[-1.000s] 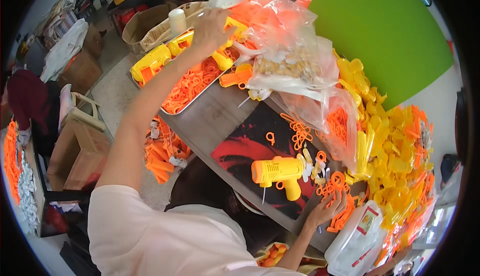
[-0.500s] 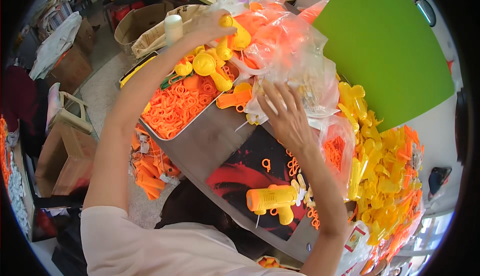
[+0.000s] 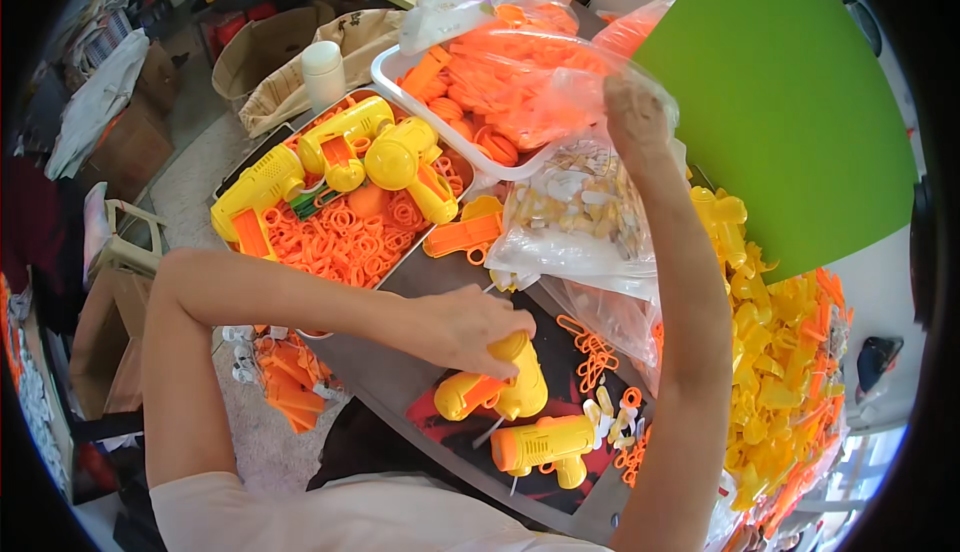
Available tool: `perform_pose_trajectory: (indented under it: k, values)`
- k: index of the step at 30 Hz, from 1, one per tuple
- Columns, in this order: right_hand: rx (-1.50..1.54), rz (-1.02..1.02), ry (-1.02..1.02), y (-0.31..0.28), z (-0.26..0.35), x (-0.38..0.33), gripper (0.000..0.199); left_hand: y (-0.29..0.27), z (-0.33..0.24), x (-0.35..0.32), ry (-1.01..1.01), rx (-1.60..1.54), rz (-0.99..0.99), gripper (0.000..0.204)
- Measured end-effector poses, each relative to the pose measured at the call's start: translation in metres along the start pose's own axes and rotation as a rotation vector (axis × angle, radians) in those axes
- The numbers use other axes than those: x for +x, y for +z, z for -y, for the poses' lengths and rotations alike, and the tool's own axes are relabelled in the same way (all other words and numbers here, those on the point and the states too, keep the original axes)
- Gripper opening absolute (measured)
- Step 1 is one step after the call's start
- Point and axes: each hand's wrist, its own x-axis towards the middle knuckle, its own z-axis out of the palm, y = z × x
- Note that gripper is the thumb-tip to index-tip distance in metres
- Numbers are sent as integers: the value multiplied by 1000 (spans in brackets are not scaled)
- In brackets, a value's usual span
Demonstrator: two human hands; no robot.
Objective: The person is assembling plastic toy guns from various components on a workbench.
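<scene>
My left hand point(image 3: 465, 330) is off the near right corner of the metal tray point(image 3: 410, 252), fingers gripping a yellow toy gun body point(image 3: 522, 387). Can't tell if that body touches the dark mat point(image 3: 543, 320) under it. Right hand point(image 3: 636, 117) is well right of the tray, fingers bunched on a clear bag point(image 3: 590, 77); blurry, exact grip unclear. Bag partly covers the white tub point(image 3: 382, 70) of orange parts, just beyond and right of the tray. Tray holds orange rings point(image 3: 345, 237), yellow bodies point(image 3: 262, 190) on top. Second toy gun point(image 3: 548, 443), orange-ended, lies on the mat, nearer me than the tray. Yellow parts pile point(image 3: 770, 382) is well right of the tray.
</scene>
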Motion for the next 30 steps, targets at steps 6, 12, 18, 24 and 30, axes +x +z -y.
perform_pose_trajectory:
  k: [6, 12, 18, 24, 30]
  values:
    - [221, -184, 213, -29, -22, 29, 28, -43, 11, 34, 0, 242, 85, 37]
    - [442, -138, 344, -62, -28, 63, 26, -147, 104, 92, -134, 667, -271, 27]
    - [380, -180, 330, -62, -33, 69, 25, -131, 131, 154, -387, 699, -170, 49]
    - [446, -231, 392, -58, -49, 71, 27, -120, 158, 183, -460, 783, -168, 70]
    - [461, -230, 385, -51, -50, 66, 30, -112, 185, 197, -357, 885, -212, 53]
